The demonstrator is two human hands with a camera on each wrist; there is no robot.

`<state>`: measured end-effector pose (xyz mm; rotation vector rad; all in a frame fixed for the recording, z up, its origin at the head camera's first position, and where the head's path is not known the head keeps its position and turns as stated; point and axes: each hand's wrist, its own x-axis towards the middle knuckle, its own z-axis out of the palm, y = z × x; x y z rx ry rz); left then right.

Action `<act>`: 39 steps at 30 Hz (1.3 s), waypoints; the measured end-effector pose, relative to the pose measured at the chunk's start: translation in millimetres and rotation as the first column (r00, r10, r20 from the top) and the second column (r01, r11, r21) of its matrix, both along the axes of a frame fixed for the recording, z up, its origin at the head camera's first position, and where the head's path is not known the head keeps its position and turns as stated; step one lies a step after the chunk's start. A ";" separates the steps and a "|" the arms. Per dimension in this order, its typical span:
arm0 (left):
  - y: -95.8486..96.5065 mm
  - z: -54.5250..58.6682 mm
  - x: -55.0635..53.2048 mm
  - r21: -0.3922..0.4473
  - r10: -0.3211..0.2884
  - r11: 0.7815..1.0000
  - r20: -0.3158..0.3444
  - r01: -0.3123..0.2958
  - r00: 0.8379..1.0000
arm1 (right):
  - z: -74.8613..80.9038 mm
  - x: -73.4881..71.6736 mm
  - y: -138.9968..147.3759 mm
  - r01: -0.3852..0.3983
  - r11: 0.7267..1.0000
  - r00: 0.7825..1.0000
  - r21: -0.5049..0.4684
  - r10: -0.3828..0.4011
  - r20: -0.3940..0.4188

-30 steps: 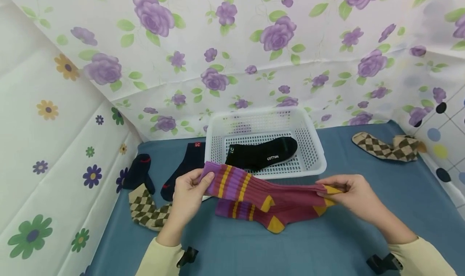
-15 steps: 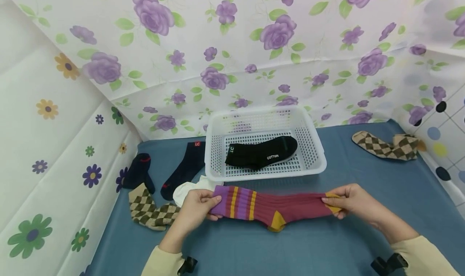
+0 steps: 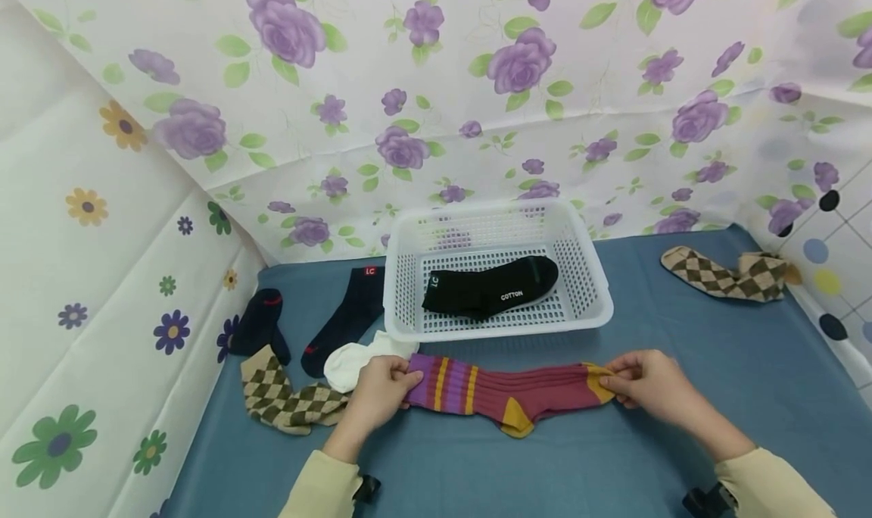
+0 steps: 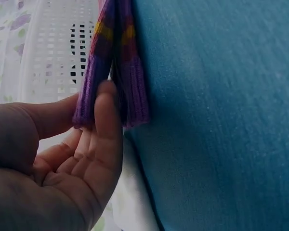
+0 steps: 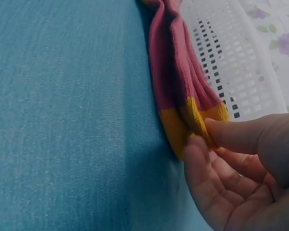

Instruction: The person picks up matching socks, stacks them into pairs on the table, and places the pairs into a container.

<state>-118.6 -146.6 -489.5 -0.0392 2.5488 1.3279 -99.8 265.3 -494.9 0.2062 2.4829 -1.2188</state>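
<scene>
A maroon sock (image 3: 490, 389) with a purple cuff, yellow stripes and yellow heel and toe stretches sideways in front of the basket. My left hand (image 3: 378, 389) pinches its purple cuff between thumb and index finger. At the other end, my right hand (image 3: 649, 382) pinches the yellow toe. In the left wrist view, a second matching sock (image 4: 135, 91) lies right under the first one; from the head it is nearly all hidden. The right wrist view shows the yellow toe (image 5: 172, 130) of the lower layer beside my fingertips.
Behind the sock stands a white basket (image 3: 504, 332) holding black socks (image 3: 487, 289). To the left lie a white sock (image 3: 350, 360), a checkered sock (image 3: 293, 403) and navy socks (image 3: 349, 317). Another checkered sock (image 3: 729, 276) lies far right, near the patterned wall cloth.
Both hands have lowered the upper sock onto its matching one, lining the two up. Over the last half second, my left hand shifted slightly right and my right hand slightly left.
</scene>
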 end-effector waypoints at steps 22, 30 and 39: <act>7.6 -1.0 4.2 -0.148 -0.030 0.989 -0.077 0.018 0.997 | 1.9 5.1 -12.2 -0.094 0.976 0.995 0.196 0.101 -0.025; 5.3 -2.8 9.3 -0.028 -0.042 0.999 0.037 0.043 0.998 | 3.8 4.1 -14.2 -0.037 0.977 0.997 0.211 0.050 -0.059; 7.8 -4.8 8.1 -0.107 0.014 0.994 0.054 -0.008 0.998 | -1.7 -0.9 -17.8 -0.022 0.979 0.996 0.204 0.039 -0.077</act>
